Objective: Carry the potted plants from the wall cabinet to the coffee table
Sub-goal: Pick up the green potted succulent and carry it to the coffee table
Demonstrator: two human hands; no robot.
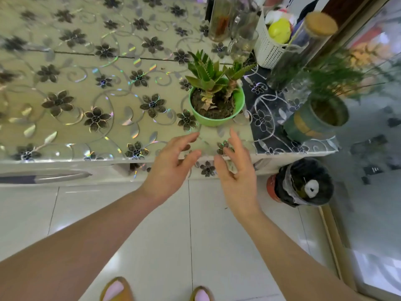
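Reaching in with both hands, nothing held yet: left hand and right hand hover over the front edge of the wall cabinet, fingers spread and loosely bent, palms turned toward each other. That stance reads as a setup for a two-sided cradle. The green pot with the spiky succulent sits just beyond the fingertips, centred on the gap between the hands, not touched. Two hands make sense here, I'd say: the rim flares and the toothed leaves overhang it, so gripping low on the wall keeps fingers off the spines and soil level. A second plant, the dark ceramic pot with feathery fronds, stands off to the right-hand side, farther out, near the cabinet's end; likely next. Glass bottles and a white basket crowd behind the green pot, so lift straight up before pulling back. Coffee table not in view.
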